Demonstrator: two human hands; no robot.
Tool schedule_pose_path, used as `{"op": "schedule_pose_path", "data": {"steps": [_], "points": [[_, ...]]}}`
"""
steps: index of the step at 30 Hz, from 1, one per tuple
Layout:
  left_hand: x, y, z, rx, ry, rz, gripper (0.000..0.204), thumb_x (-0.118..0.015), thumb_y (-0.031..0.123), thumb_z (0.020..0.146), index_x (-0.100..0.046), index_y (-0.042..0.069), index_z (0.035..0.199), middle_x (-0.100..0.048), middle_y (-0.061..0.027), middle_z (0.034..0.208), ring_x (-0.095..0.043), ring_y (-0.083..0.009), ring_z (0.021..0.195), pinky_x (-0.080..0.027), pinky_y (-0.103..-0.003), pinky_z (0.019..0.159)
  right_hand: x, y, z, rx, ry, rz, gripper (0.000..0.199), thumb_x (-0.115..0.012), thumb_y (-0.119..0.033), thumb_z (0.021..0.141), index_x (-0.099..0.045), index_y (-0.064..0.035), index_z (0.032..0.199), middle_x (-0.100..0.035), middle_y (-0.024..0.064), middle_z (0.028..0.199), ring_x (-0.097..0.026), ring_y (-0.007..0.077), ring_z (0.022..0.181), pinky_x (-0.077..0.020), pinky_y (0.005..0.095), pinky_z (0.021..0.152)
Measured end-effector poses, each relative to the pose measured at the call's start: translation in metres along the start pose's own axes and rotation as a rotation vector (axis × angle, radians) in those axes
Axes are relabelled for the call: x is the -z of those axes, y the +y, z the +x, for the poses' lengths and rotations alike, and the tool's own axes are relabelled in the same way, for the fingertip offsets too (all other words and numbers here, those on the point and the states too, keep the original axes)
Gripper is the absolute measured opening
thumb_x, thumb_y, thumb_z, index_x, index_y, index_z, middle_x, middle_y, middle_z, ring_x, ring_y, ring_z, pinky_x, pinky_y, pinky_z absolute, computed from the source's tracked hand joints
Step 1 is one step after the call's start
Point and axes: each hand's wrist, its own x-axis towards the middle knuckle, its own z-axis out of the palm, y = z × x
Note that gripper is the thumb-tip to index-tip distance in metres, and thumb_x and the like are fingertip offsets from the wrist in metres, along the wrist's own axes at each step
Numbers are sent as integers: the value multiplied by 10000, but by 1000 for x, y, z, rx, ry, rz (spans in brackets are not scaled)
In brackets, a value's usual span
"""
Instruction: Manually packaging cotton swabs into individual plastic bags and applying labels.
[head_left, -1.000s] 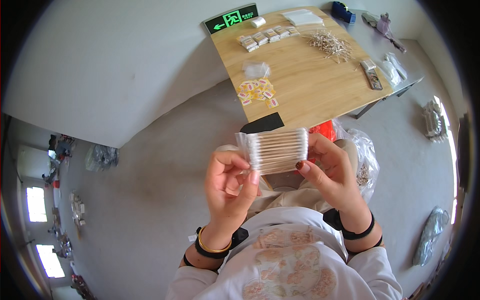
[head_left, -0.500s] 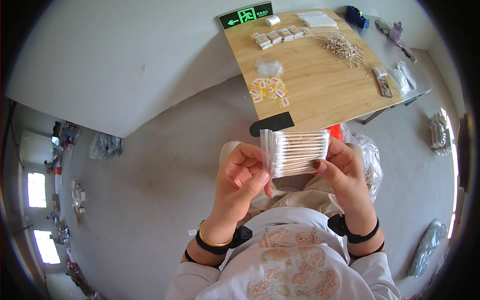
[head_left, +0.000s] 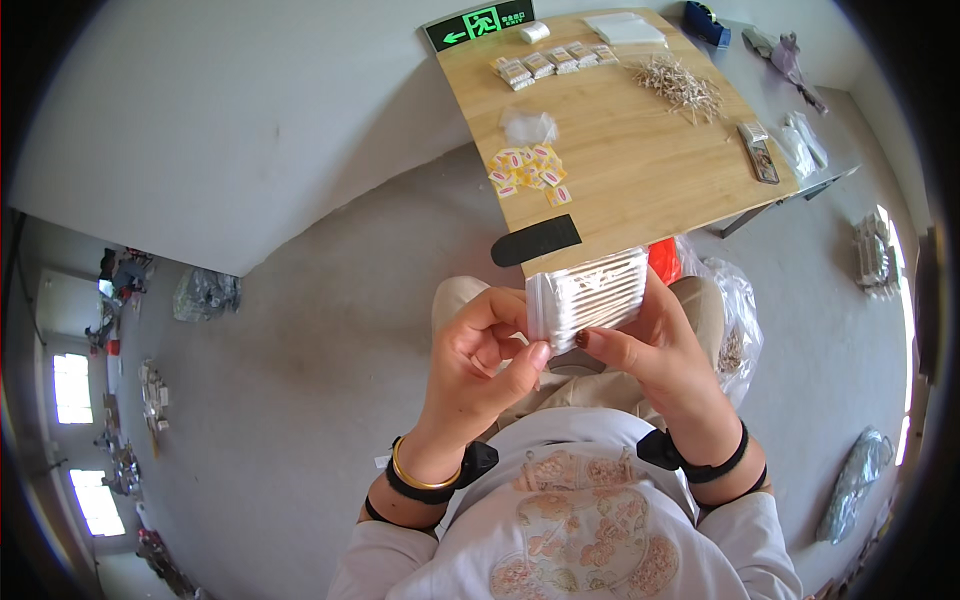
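Swab packet right of centre frame. Your left hand pinches its lower left corner; your right hand, half-curled, grips its right side. Judged light, slick-filmed, easily bent: hold both ends gently.

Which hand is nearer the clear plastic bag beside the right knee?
Right. The right hand is to the left of the clear plastic bag; the left hand is farther left, at the swab packet's left end.
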Motion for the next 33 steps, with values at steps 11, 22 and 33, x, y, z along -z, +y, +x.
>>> {"op": "schedule_pose_path", "data": {"steps": [11, 22, 33], "points": [[1, 0, 1, -5, 19, 12, 160, -654, -2, 911, -592, -9, 1058, -595, -23, 1032, -577, -74, 947, -496, -216, 772, 3, 4, 6, -92, -42, 92, 579, -726, -22, 873, -469, -30, 1392, -620, 42, 1247, -599, 136, 1137, -489, 298, 990], [-3, 0, 0, -5, 119, 228, 145, -685, 10, 873, -637, -12, 1008, -637, -43, 1045, -606, -89, 923, -506, -210, 748, 3, -3, 10, -133, -42, 113, 526, -660, 22, 890, -451, -33, 1370, -606, 45, 1233, -598, 137, 1131, -494, 304, 975], [-2, -9, 0, -81, 179, 91, 144, -673, 21, 918, -621, -21, 1046, -614, -14, 1017, -574, -57, 903, -477, -202, 758, -1, -6, 16, -102, -38, 61, 484, -679, 22, 887, -477, -18, 1325, -629, 60, 1179, -617, 139, 1104, -511, 297, 955]]}}
